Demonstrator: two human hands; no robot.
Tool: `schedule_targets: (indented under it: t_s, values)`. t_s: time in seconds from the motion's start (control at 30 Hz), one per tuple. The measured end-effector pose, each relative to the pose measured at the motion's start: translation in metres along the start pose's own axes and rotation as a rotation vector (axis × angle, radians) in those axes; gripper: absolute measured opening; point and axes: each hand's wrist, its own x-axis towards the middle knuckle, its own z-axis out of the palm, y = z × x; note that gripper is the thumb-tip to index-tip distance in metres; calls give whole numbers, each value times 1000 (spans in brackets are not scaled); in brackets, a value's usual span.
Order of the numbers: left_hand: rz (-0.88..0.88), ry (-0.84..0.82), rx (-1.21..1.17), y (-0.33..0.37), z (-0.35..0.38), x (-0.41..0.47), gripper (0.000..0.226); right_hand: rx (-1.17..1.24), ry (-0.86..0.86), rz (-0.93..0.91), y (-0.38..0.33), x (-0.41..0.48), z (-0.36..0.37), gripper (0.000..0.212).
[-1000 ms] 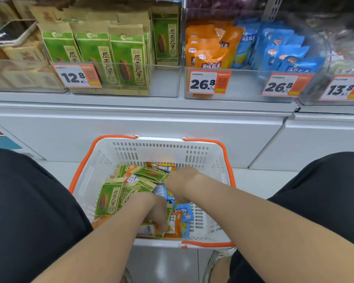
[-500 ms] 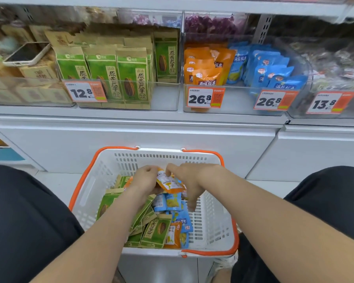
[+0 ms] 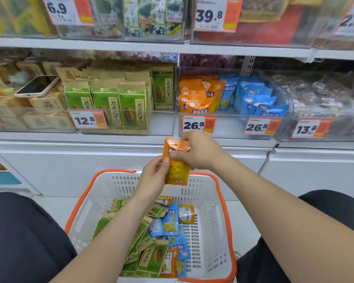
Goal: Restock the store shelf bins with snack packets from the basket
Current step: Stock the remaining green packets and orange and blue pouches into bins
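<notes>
Both hands have risen out of the basket (image 3: 223, 203) since half a second ago, lifting one orange packet (image 3: 177, 170) from just over the heap (image 3: 151, 258) to a spot above the basket's far rim, in front of the white ledge (image 3: 110, 137). The left hand (image 3: 152, 178) pinches the packet's left edge, thumb on the front and fingers curled behind. The right hand (image 3: 200, 154) grips its upper right part, fingers curled over the top edge. The packet stands upright with its front to the camera, just below the left 26.8 tag (image 3: 198, 123).

Behind that tag a clear bin (image 3: 229, 125) holds orange packs (image 3: 194, 99) on its left and blue packs (image 3: 258, 99) on its right. Left of it, a bin of green packs (image 3: 119, 105) carries a 12.8 tag (image 3: 87, 119). A phone (image 3: 37, 86) lies on brown packs at far left. The heap of green, blue and orange packets lies toward the basket's left and near sides.
</notes>
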Motion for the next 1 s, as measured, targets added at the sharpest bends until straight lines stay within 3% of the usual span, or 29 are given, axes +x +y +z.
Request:
schedule_targets:
  t_s: [0.2,0.37,0.5,0.67,0.83,1.0]
  values:
    - [191,14,69,38,20,17,23,-82,97,-67,-13,3,-47,38]
    - [394,104,457,66,39,33,30,-38,378,-69,-13,7,-101,25]
    - [606,256,767,93,58,51,41,-304,636,7,-2,17,-136,24]
    - [669,352,1039,115,85,83,57,-446,568,110,35,44,-142,24]
    - [500,310,1184,120,105,116,97,-223,446,174,71,87,-115,18]
    - [412,352,1260,122,116,144,111,-151,381,218,82,124,-101,24]
